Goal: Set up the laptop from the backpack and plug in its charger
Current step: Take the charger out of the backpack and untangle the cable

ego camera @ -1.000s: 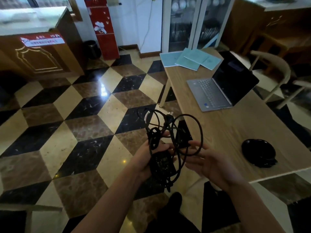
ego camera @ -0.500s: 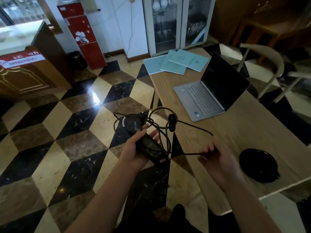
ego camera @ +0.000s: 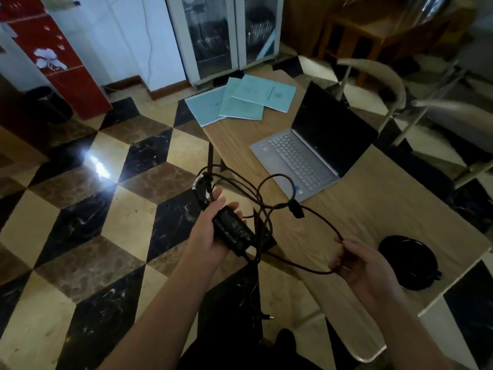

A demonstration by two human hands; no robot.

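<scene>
From the head view, I have the charger brick (ego camera: pixel 232 231) lying across my left hand (ego camera: pixel 210 233), the fingers curled up around its far end so that grip is clamped on it, held out over the tiled floor (ego camera: pixel 80 214) just off the worktop (ego camera: pixel 373 209) edge. My right hand (ego camera: pixel 365 265) pinches the thin cable (ego camera: pixel 320 222) between thumb and fingers, so that grip is closed on the cord, above the near part of the worktop. Between the hands the cable hangs in loose, crossed loops, with a small black block (ego camera: pixel 295 209) partway along it. A plug (ego camera: pixel 268 317) dangles low near my legs. The laptop (ego camera: pixel 306 156) sits open on the worktop, screen dark, beyond the cable; blue booklets (ego camera: pixel 240 102) lie past it, and a round black object (ego camera: pixel 408 263) rests near my right hand. I judge the brick dense and rigid, best held around its body as now, while the cord is limp and prone to snagging, so I would take it near the connector end rather than mid-loop when feeding it to the laptop.
</scene>
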